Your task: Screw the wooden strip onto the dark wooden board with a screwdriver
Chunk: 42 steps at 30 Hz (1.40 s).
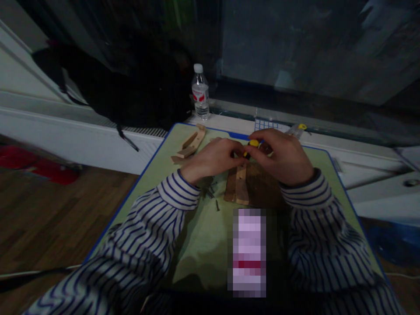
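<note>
On the green desk [201,229] I see first some loose screws [217,205], and beside them a wooden strip [242,194] lying on a brown board [262,183]. At the far end of this strip, the fingers of my left hand [216,157] and right hand [285,155] are both pinching a small yellow-and-black piece [253,143], but I cannot tell if it touches the wood. Farther back, an upright bottle [201,94] stands on the white sill [229,117].
</note>
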### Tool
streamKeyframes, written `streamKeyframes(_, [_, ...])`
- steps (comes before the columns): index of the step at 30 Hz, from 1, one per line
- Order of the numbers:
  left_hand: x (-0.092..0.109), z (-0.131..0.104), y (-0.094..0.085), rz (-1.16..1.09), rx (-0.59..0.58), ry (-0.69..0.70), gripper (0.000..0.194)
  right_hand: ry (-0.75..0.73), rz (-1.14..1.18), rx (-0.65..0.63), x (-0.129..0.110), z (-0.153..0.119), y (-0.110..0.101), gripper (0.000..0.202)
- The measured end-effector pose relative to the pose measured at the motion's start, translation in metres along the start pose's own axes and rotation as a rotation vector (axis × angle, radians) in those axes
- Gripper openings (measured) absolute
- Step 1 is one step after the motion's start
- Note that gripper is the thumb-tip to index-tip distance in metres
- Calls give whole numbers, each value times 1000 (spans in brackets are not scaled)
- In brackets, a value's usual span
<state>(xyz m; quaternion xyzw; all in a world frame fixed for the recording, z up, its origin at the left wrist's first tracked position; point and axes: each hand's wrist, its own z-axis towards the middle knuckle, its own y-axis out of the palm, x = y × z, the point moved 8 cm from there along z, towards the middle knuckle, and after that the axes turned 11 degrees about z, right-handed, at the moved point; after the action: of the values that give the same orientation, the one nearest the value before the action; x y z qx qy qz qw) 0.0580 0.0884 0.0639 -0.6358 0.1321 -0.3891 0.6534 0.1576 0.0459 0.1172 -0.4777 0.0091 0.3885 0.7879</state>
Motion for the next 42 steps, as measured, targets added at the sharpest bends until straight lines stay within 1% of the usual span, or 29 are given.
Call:
streamKeyframes(3, [0,0,-1,4,2,-17,28,10,-3,3,1,0,0,22])
streamKeyframes(7, [2,-1,-2,-1,21,2,26,17,-12,0,2,0,0,23])
streamKeyframes(17, [1,-1,-1,2,21,12,26,0,41,-3,-3,-1,0,27])
streamKeyframes(22, [2,-2,-2,-9,-3,-1,27,-13,45,-20,-4,-1,1,29])
streamKeyframes(28, [4,0,0,-12,-19,33,28,-22,42,-17,-4,-1,1,27])
streamKeyframes(31, [1,0,0,-14,-38,26,29,-26,34,-12,-3,-1,1,25])
streamKeyframes(35, [-2,-1,-1,-35,-80,58,30,-31,16,-9,-2,-1,1,25])
streamKeyframes(39, [-16,-2,1,-60,-97,38,29,-29,14,-4,-3,-2,0,25])
streamKeyframes(42, [-25,-5,6,-31,-146,24,28,-19,21,-1,-3,-2,0,25])
